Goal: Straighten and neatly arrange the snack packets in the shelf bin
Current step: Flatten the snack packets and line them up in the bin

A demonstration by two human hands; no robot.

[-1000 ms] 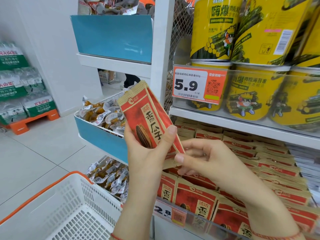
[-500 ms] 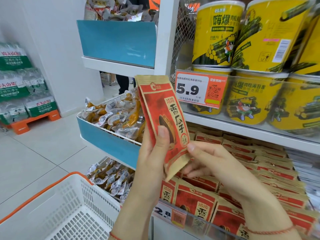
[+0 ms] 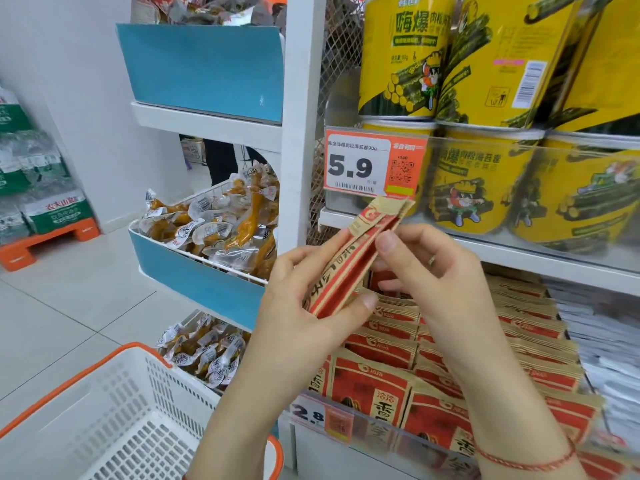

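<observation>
Snack packets of red-and-kraft paper, flat sunflower-seed pouches (image 3: 360, 261), sit edge-on in our hands, raised just above the shelf bin at the centre of the view; we count what looks like two pressed together, though a third could hide between them. Our left hand (image 3: 304, 303) pinches the lower end, thumb on the near face and curled fingers behind, while our right hand (image 3: 436, 271) pinches the upper part with thumb over the top edge and fingers wrapped behind. Below, toward five o'clock, the clear-fronted shelf bin (image 3: 346, 420) holds many matching packets in leaning rows (image 3: 485, 344), too many and too overlapped to count. We judge the main risk to be the slick pouches sliding past each other as we square them, so one drops onto the rows or behind them. Pushing the pair in at an angle could also tip the front row forward over the bin's low lip. At one o'clock stand at least five yellow seaweed-roll tubs (image 3: 481, 181); one orange price tag (image 3: 375, 164) hangs before them. At seven o'clock sits one white basket with orange rim (image 3: 104, 410).
</observation>
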